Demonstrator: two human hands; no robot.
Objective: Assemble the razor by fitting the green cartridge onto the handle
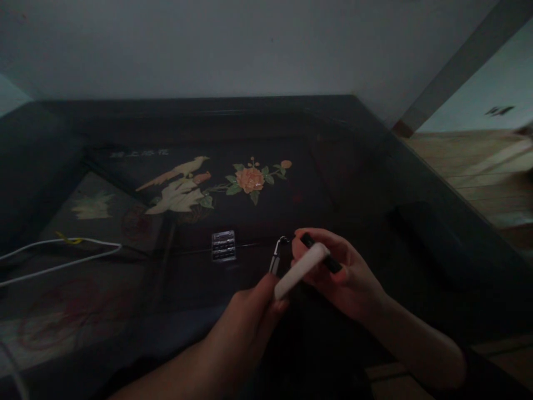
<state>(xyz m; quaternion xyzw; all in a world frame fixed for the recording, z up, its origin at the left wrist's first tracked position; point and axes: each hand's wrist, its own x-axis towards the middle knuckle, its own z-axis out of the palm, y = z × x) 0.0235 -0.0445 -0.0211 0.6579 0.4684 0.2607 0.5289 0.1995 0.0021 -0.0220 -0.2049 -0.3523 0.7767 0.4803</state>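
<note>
My left hand (pixel 245 325) grips the near end of a slim white object (pixel 300 270), held up over the dark lacquered table (pixel 375 166). My right hand (pixel 341 275) pinches a thin black stick-like object (pixel 322 254) that crosses behind the white one. A small silver metal clip or hook (pixel 278 253) hangs just left of my right fingertips; the dim light hides which object it is attached to. Both hands meet above the table's front middle.
A small shiny metal piece (pixel 224 245) lies on the table just beyond the hands. The tabletop carries a bird-and-flower inlay (pixel 216 183). A white cable (pixel 58 255) runs in from the left. A dark flat object (pixel 433 239) lies at the right. Wooden floor (pixel 478 166) is beyond the right edge.
</note>
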